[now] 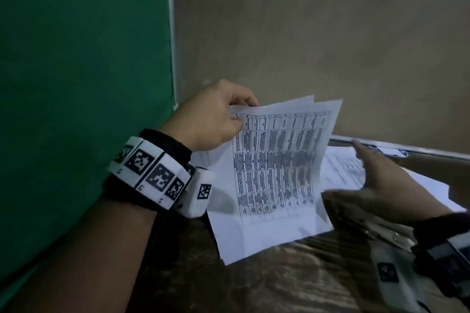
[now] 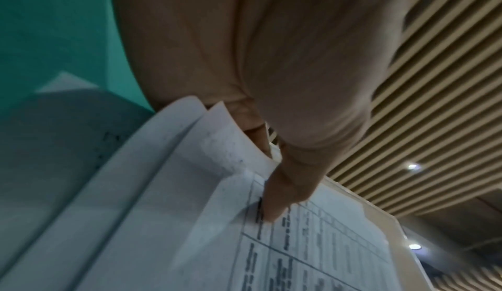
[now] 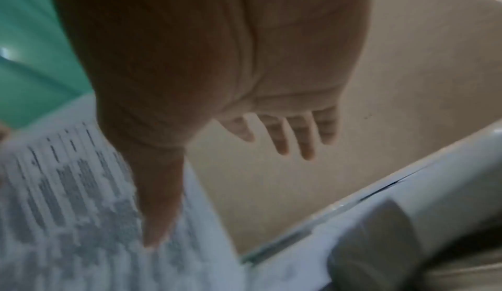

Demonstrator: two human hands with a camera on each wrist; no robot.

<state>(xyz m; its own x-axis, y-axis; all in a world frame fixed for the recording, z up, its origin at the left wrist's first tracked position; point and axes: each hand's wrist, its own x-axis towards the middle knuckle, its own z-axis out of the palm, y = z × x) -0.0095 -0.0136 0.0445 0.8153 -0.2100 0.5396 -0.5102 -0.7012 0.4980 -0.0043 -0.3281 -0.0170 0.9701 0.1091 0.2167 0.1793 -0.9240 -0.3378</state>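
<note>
A sheaf of white printed sheets (image 1: pixel 277 160), the front one a dense table, stands lifted by its upper left corner. My left hand (image 1: pixel 216 119) pinches that corner between thumb and fingers; in the left wrist view the thumb (image 2: pixel 282 196) presses on the table sheet (image 2: pixel 312 248) with a few more pages fanned behind. My right hand (image 1: pixel 373 180) is blurred, with straight spread fingers, just right of the lifted sheets and above other papers (image 1: pixel 343 168) lying flat. The right wrist view shows its fingers (image 3: pixel 288 132) extended and empty, the printed sheet (image 3: pixel 67 199) beside the thumb.
A green board (image 1: pixel 81 84) stands close on the left, a beige wall (image 1: pixel 318 33) behind. The papers lie on a dark patterned tabletop (image 1: pixel 279 279). A pale raised edge (image 1: pixel 396 147) runs along the back right. A metal clip (image 1: pixel 389 234) lies by my right wrist.
</note>
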